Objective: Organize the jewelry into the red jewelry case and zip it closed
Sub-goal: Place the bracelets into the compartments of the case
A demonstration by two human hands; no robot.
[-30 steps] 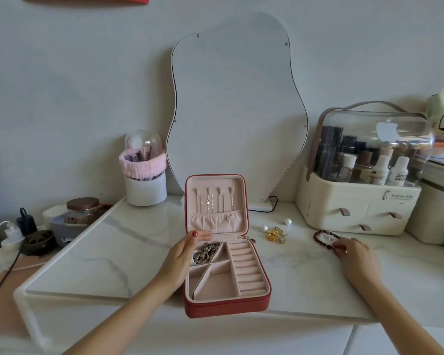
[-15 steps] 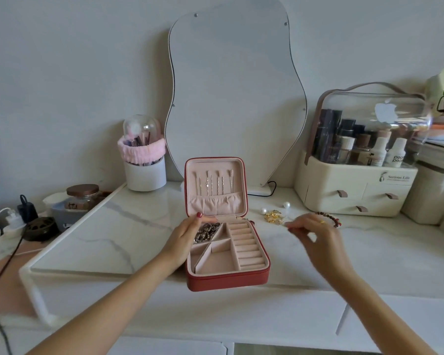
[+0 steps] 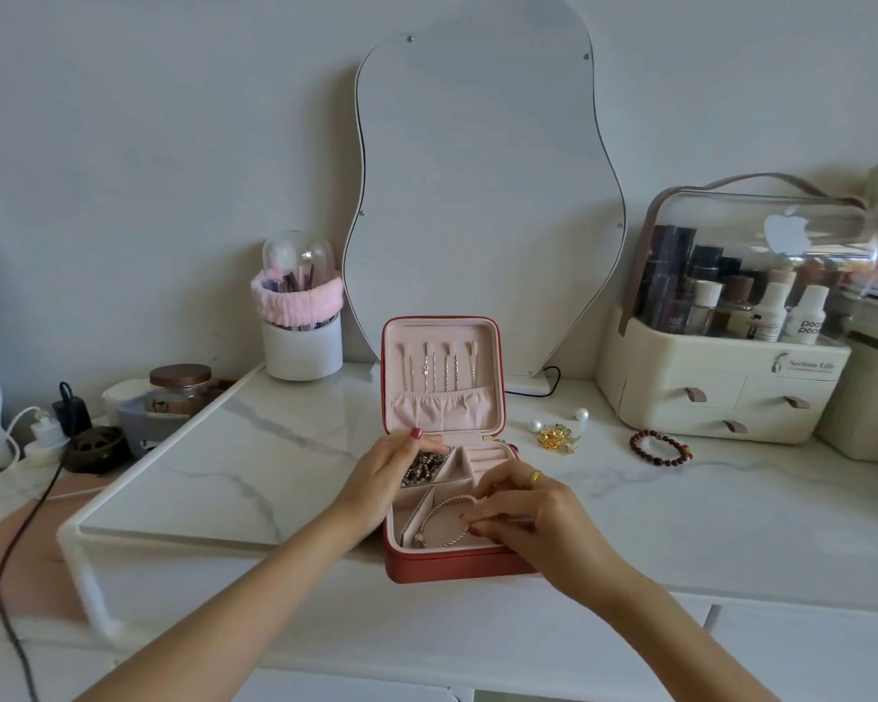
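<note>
The red jewelry case [image 3: 442, 570] lies open on the marble top, its pink lid upright with several thin chains hanging inside. My left hand [image 3: 386, 473] rests on the case's left rim, fingers straight over a dark beaded piece [image 3: 422, 468] in the back-left compartment. My right hand [image 3: 523, 519] pinches a thin silver bangle [image 3: 444, 519] that sits in the front compartment. To the right of the case, on the table, lie a gold brooch [image 3: 556, 438], two pearls [image 3: 581, 414] and a dark red bead bracelet [image 3: 660, 448].
A wavy mirror [image 3: 482, 195] leans on the wall behind the case. A cosmetics organizer [image 3: 721, 382] stands at the right, a brush cup [image 3: 302, 342] at back left. A jar [image 3: 181, 390], plugs and a black cable [image 3: 26, 519] sit left of the marble tray.
My right hand came from the red bracelet's spot on the right over to the case, carrying the silver bangle into the front compartment. The left hand stayed on the case.
</note>
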